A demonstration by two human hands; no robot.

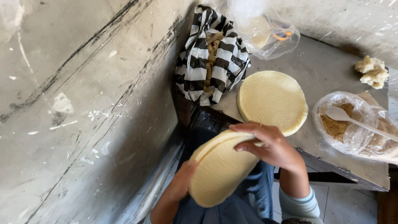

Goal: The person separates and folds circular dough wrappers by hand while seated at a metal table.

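left hand point(181, 185) cradles wafer stack point(219, 168) | right hand point(271, 145) pinches top edge

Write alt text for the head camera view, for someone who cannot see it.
Seen from above, a person's left hand and right hand hold a stack of thin, pale round wafers over their lap. On the grey table lie another wafer stack, a black-and-white striped bag and a clear bag of brown crumbs with a white spoon.
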